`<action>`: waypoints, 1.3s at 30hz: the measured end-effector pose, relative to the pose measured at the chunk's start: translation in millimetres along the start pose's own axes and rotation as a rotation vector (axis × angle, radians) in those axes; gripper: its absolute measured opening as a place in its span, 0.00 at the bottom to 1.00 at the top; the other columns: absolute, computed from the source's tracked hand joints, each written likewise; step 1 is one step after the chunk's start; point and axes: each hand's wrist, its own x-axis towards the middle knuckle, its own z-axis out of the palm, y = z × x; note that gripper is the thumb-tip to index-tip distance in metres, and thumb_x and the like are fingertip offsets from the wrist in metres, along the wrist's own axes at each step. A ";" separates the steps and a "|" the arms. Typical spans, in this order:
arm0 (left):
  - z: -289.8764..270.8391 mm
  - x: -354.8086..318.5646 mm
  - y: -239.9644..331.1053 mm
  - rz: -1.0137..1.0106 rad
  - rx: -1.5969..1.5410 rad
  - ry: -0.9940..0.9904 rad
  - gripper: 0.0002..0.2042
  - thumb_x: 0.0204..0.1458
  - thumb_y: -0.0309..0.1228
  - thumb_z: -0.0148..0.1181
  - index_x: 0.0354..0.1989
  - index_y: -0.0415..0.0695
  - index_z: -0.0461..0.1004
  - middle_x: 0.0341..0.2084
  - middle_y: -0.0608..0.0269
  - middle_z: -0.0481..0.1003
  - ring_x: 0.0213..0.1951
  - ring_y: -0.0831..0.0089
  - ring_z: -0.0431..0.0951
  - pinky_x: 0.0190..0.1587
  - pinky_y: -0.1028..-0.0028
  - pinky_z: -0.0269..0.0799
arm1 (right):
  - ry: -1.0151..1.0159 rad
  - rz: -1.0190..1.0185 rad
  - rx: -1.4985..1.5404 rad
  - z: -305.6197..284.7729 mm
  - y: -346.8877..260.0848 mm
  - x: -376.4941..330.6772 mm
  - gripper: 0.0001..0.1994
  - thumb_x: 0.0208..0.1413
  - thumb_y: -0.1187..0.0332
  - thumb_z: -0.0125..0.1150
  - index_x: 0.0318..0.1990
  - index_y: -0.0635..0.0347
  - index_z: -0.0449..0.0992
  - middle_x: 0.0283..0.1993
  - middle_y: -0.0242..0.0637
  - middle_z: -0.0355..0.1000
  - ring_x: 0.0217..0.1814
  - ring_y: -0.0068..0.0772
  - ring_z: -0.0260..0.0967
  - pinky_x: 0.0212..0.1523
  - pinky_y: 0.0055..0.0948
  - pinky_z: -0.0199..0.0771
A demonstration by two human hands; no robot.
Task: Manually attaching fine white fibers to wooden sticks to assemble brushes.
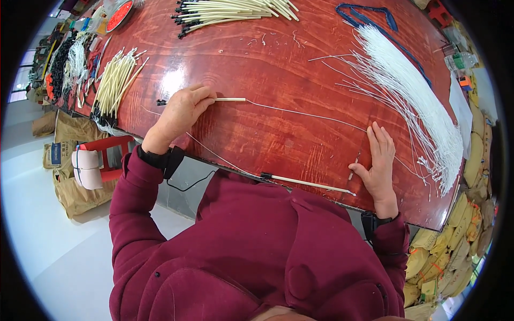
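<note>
Head view. I look down on a glossy red-brown wooden bench (278, 69) that curves under the fisheye.

My left hand (181, 112) lies near the bench's left edge, fingers pressed together and pinching a short cream plastic sleeve (230, 99) whose free end points right. A small black tip (160, 102) shows just behind the hand. From the sleeve a thin white wire (305, 114) runs across the bench toward my right hand (379, 163), which rests flat near the front edge, fingers together and extended, on or just beside the wire; I cannot tell whether it pins it.

A second cream sleeve with a black end (305, 182) lies along the front edge, between the hands. A large sheaf of thin white wires (412, 91) fans down the right side, and bundles of finished cream sleeves with black tips (113, 85) lie at the left edge, more at the far edge (235, 12).

Risks, as I judge them:
- The wire may slip from the sleeve, since only the pinch holds it.
- The front-edge sleeve could roll off the bench if a forearm nudges it.
- The right hand sits near the loose sheaf and could snag its strands.
</note>
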 end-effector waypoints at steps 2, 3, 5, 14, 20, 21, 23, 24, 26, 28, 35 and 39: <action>0.5 0.3 -0.1 -0.008 -0.001 -0.002 0.04 0.59 0.25 0.59 0.38 0.39 0.77 0.33 0.52 0.76 0.36 0.50 0.78 0.39 0.62 0.73 | 0.002 0.005 0.006 -0.2 -0.1 0.7 0.51 0.53 0.30 0.58 0.73 0.63 0.60 0.78 0.46 0.53 0.79 0.53 0.47 0.75 0.52 0.46; 1.4 0.7 -0.2 -0.009 -0.001 -0.003 0.04 0.59 0.25 0.59 0.38 0.39 0.77 0.33 0.52 0.76 0.36 0.50 0.78 0.39 0.62 0.73 | 0.003 0.007 0.009 0.2 0.2 0.8 0.51 0.53 0.30 0.58 0.73 0.63 0.60 0.78 0.46 0.53 0.79 0.53 0.47 0.75 0.52 0.46; 3.6 2.4 -0.2 0.002 0.012 -0.002 0.04 0.58 0.26 0.59 0.38 0.39 0.77 0.34 0.52 0.76 0.36 0.50 0.78 0.39 0.62 0.73 | 0.002 0.010 0.008 1.3 1.7 -0.1 0.51 0.53 0.29 0.57 0.73 0.62 0.60 0.78 0.45 0.53 0.79 0.52 0.47 0.75 0.52 0.46; 6.9 7.5 -2.4 0.044 0.077 0.002 0.04 0.58 0.28 0.60 0.38 0.41 0.77 0.34 0.53 0.77 0.36 0.49 0.79 0.39 0.60 0.74 | 0.006 0.007 0.008 3.3 4.1 3.3 0.51 0.53 0.28 0.56 0.73 0.61 0.60 0.78 0.43 0.53 0.79 0.51 0.45 0.75 0.52 0.44; 19.6 21.7 13.8 0.222 0.251 0.047 0.03 0.55 0.28 0.60 0.34 0.43 0.76 0.32 0.55 0.76 0.37 0.52 0.80 0.39 0.59 0.76 | 0.017 -0.039 -0.053 -1.3 1.9 9.5 0.51 0.54 0.30 0.56 0.74 0.63 0.58 0.79 0.47 0.51 0.80 0.53 0.45 0.76 0.52 0.44; 25.2 27.2 18.7 0.301 0.294 0.042 0.02 0.54 0.28 0.60 0.33 0.44 0.76 0.31 0.56 0.75 0.38 0.53 0.80 0.39 0.59 0.77 | 0.014 -0.046 -0.057 -0.5 -0.6 9.4 0.51 0.55 0.30 0.55 0.74 0.64 0.57 0.79 0.47 0.51 0.80 0.54 0.45 0.76 0.52 0.44; 40.8 46.1 38.1 0.424 0.340 -0.001 0.02 0.52 0.27 0.59 0.31 0.45 0.75 0.31 0.59 0.75 0.38 0.56 0.80 0.39 0.60 0.78 | 0.004 -0.043 -0.066 0.6 -8.8 5.9 0.52 0.56 0.29 0.52 0.75 0.65 0.55 0.79 0.49 0.49 0.80 0.54 0.44 0.76 0.52 0.44; 53.4 53.0 52.4 0.466 0.330 -0.010 0.02 0.52 0.28 0.59 0.32 0.45 0.76 0.31 0.59 0.76 0.39 0.56 0.81 0.40 0.59 0.78 | 0.008 -0.049 -0.071 1.7 -16.8 5.7 0.52 0.56 0.29 0.52 0.75 0.65 0.55 0.79 0.49 0.49 0.80 0.54 0.44 0.76 0.52 0.44; 87.6 67.1 85.4 0.537 0.331 -0.059 0.04 0.52 0.29 0.59 0.34 0.44 0.76 0.33 0.60 0.76 0.41 0.58 0.80 0.40 0.59 0.78 | -0.012 -0.111 -0.077 5.6 -39.4 6.7 0.53 0.56 0.28 0.50 0.75 0.66 0.54 0.79 0.50 0.49 0.80 0.55 0.45 0.76 0.52 0.44; 107.1 68.1 113.6 0.564 0.340 -0.095 0.05 0.53 0.30 0.59 0.36 0.44 0.75 0.34 0.59 0.75 0.41 0.59 0.79 0.40 0.60 0.77 | -0.022 -0.145 -0.079 8.0 -60.4 9.3 0.53 0.57 0.27 0.48 0.75 0.67 0.53 0.80 0.51 0.48 0.80 0.55 0.45 0.76 0.52 0.44; 63.2 35.4 128.3 0.409 0.269 0.112 0.11 0.50 0.37 0.68 0.33 0.44 0.76 0.34 0.58 0.76 0.43 0.59 0.78 0.41 0.58 0.75 | 0.094 -0.024 0.102 -1.0 -23.6 5.7 0.46 0.62 0.33 0.48 0.74 0.66 0.58 0.77 0.50 0.53 0.75 0.55 0.53 0.74 0.49 0.50; 52.2 5.2 72.8 -0.105 0.270 0.271 0.11 0.51 0.34 0.68 0.34 0.42 0.74 0.32 0.54 0.76 0.38 0.49 0.78 0.41 0.55 0.75 | 0.105 -0.069 0.111 -3.0 -33.5 23.3 0.38 0.63 0.46 0.59 0.72 0.63 0.61 0.75 0.48 0.58 0.72 0.53 0.57 0.71 0.47 0.55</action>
